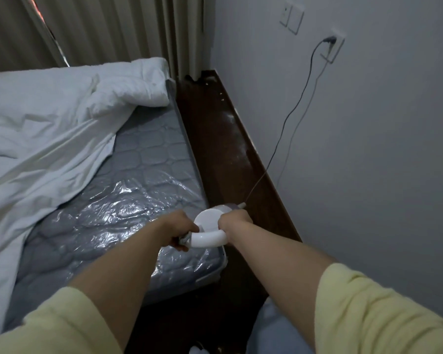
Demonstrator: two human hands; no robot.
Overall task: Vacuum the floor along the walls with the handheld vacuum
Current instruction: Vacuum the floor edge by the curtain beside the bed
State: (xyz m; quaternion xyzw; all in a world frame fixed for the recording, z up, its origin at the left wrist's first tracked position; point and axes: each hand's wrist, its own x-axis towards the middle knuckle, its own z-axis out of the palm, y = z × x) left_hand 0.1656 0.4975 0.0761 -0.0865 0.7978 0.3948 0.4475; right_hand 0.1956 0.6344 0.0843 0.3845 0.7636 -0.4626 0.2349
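Observation:
I hold a white handheld vacuum (208, 227) over the corner of the mattress, at the edge of the floor strip. My right hand (234, 221) grips its curved white handle on the right side. My left hand (179, 232) grips the grey end of the vacuum on the left side. A grey power cord (289, 118) runs from the vacuum's back up to a wall socket (332, 46). The dark wooden floor (223, 149) runs as a narrow strip between bed and wall, with pale dust and crumbs along the skirting. The vacuum's nozzle is hidden.
A mattress (143, 180) in plastic wrap fills the left, with a white duvet (49, 129) bunched on it. Beige curtains (108, 29) hang at the far end. The white wall (368, 149) with a switch plate (292, 16) bounds the right side.

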